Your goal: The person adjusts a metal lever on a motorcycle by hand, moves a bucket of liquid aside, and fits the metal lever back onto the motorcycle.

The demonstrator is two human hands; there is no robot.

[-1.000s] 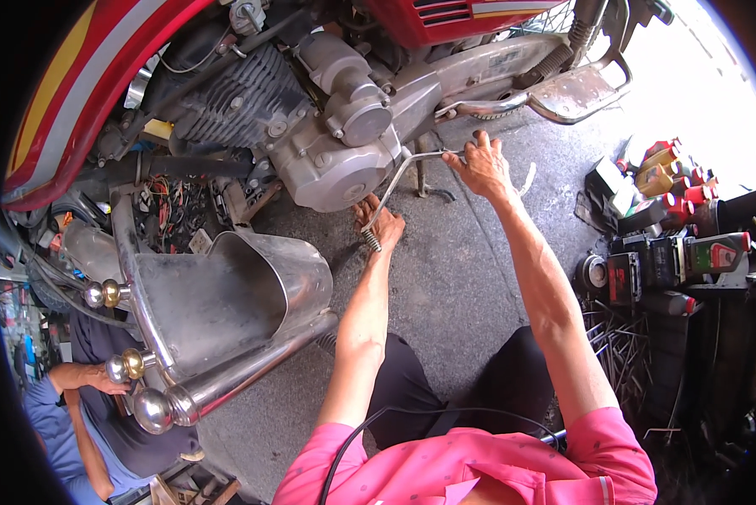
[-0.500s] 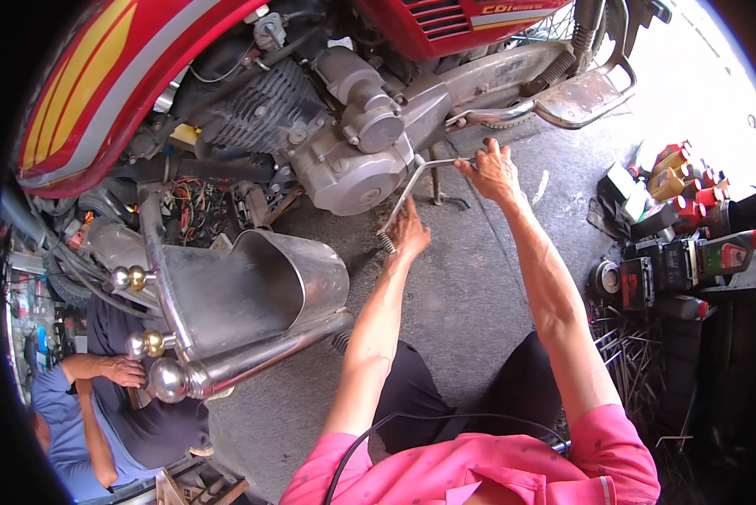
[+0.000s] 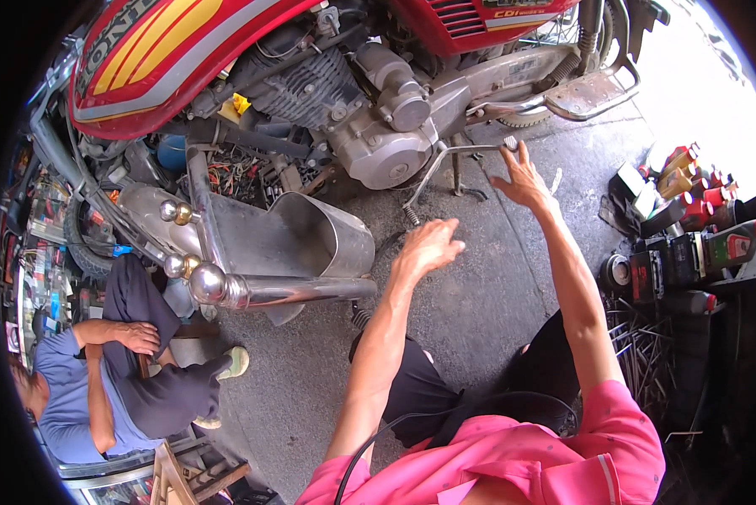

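Observation:
A heel-and-toe gear lever, a bent bare-metal rod with ribbed ends, sticks out beside the round engine cover of a red motorcycle. Just off the lever's nearer end, my left hand is in the air, fingers loosely stretched and nothing in them. My right hand has its thumb and fingers spread at the lever's far end; a fingertip is against or right beside the ribbed tip, and I cannot tell if it touches.
A metal leg shield with a chromed bar juts out at left. Another person sits beyond it, near a wooden stool. Bottles and dark batteries stand at right, above a heap of thin metal rods.
My left hand has come off the lever's near end and drawn back toward me. My right hand has loosened from the far end, its fingers spreading. The whole view has shifted slightly.

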